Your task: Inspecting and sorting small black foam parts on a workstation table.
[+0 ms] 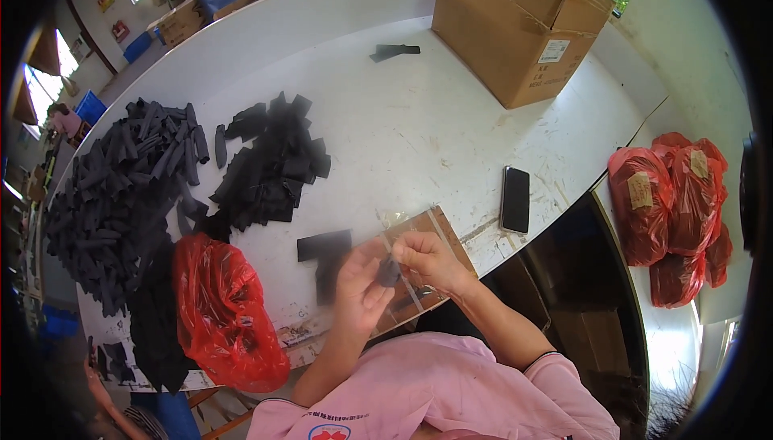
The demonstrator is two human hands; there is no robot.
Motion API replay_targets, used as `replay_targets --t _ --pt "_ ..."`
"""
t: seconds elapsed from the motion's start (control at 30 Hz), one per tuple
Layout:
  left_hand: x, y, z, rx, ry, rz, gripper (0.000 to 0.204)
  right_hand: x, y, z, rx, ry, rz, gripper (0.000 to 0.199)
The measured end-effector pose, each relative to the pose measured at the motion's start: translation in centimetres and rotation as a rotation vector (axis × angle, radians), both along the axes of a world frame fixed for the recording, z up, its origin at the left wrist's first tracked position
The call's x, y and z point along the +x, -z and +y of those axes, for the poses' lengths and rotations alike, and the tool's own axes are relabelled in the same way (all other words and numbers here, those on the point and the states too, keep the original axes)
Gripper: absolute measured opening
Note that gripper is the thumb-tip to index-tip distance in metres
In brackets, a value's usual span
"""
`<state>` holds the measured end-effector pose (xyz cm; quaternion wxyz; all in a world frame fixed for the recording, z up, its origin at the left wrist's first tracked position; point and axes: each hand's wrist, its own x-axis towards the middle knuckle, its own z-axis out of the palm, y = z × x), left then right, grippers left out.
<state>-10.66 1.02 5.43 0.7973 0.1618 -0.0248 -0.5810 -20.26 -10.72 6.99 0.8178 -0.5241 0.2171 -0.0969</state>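
My left hand (360, 283) and my right hand (427, 260) meet just above the near edge of the white table (403, 126), and together they pinch a small dark piece (389, 272) between the fingertips. Under them lies a brown cardboard pad (435, 231) with clear tape strips across it. A flat black fabric piece (324, 245) lies just left of my left hand. Farther left sits a heap of flat black pieces (270, 166), and beyond it a big pile of rolled black pieces (121, 190).
A red plastic bag (221, 311) hangs over the table's near left edge. A black phone (515, 198) lies right of my hands. A large cardboard box (519, 21) stands at the far right, a stray black piece (394, 51) near it. Red bags (672, 198) sit to the right.
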Motion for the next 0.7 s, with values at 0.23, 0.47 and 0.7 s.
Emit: replay_targets --t 0.23,0.47,0.7 --pt "-2.5 -4.0 0.8 0.275 -0.164 -0.884 0.029 0.4 -0.4 -1.1 -0.086 -0.218 -0.144 0.023" --pt "1.2 0.9 0.0 0.007 0.063 0.037 0.019 0.6 0.1 -0.3 -0.165 -0.067 0.004 0.024" --pt "0.1 1.6 0.6 -0.020 0.062 0.095 0.028 0.8 -0.5 -0.3 -0.076 -0.128 -0.018 0.024"
